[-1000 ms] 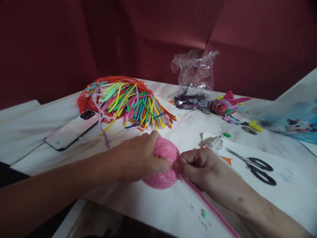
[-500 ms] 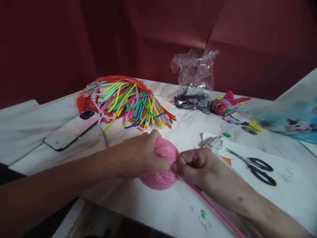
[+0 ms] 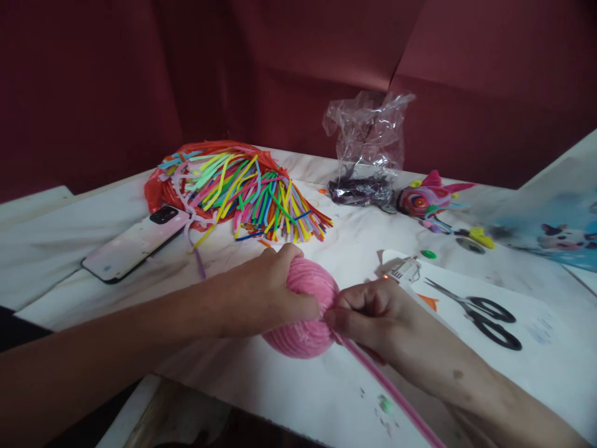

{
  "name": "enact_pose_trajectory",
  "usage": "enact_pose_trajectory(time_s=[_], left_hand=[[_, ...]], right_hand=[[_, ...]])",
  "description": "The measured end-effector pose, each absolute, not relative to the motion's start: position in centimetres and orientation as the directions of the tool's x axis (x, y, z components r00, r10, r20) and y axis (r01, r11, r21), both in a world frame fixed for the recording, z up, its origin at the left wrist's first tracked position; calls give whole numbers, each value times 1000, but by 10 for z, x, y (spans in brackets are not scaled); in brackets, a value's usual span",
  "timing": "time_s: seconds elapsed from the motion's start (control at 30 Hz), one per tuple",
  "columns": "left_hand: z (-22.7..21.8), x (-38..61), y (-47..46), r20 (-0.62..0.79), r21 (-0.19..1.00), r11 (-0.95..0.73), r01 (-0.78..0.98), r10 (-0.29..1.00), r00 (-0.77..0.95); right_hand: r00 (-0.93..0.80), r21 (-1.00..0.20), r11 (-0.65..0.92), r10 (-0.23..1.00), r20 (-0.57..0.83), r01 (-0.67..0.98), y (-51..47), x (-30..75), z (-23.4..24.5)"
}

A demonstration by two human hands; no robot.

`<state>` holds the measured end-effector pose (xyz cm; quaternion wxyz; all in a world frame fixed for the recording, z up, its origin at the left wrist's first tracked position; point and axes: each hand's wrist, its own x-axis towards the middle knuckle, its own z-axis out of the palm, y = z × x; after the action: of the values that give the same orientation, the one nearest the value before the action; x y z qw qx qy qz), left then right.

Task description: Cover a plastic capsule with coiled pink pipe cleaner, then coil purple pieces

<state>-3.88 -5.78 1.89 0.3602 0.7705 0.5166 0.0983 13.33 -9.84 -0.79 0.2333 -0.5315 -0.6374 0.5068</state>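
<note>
My left hand (image 3: 275,289) is wrapped round a pink ball (image 3: 298,339) wound in fuzzy pipe cleaner, its thumb pressed across the front. At the ball's right side, my right hand (image 3: 373,317) pinches a pink pipe cleaner (image 3: 387,382) against the surface. The pipe cleaner's long tail runs down to the lower right, under my right forearm. My fingers hide the spot where it meets the ball. Black-handled scissors (image 3: 480,311) lie right of my right hand, and a hot glue gun (image 3: 403,269) with a small lit orange light lies just beyond it.
Many coloured pipe cleaners (image 3: 261,193) spill from a red bag at the back left. A phone (image 3: 135,246) lies in front of them. Behind stand a clear plastic bag (image 3: 368,143) and a colourful fish-like figure (image 3: 422,199). A picture sheet (image 3: 559,211) is at the right.
The hands and ball keep almost the same place. My right fingers have shifted slightly at the ball's side, and the pipe cleaner's tail has swung a little to the left.
</note>
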Motion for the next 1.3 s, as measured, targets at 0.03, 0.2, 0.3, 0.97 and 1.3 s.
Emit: enact_pose_trajectory(time_s=[0.03, 0.2, 0.3, 0.97, 1.3], left_hand=[[21, -39, -58, -241, 653, -199, 731, 860, 449], [18, -41, -55, -277, 764, -146, 628, 806, 524], [3, -40, -49, -212, 879, -100, 466, 794, 570], [14, -18, -38, -254, 743, -240, 625, 762, 596], [17, -21, -42, -228, 784, -239, 573, 747, 624]], right_hand=[[-330, -896, -74, 914, -237, 439, -98, 133, -8], [-294, -887, -56, 932, -211, 459, -96, 137, -9], [-235, -877, -46, 956, -178, 478, -93, 140, -8], [-243, -843, -24, 953, -182, 538, -87, 158, -7], [-226, -841, 11, 965, -133, 542, -90, 155, -6]])
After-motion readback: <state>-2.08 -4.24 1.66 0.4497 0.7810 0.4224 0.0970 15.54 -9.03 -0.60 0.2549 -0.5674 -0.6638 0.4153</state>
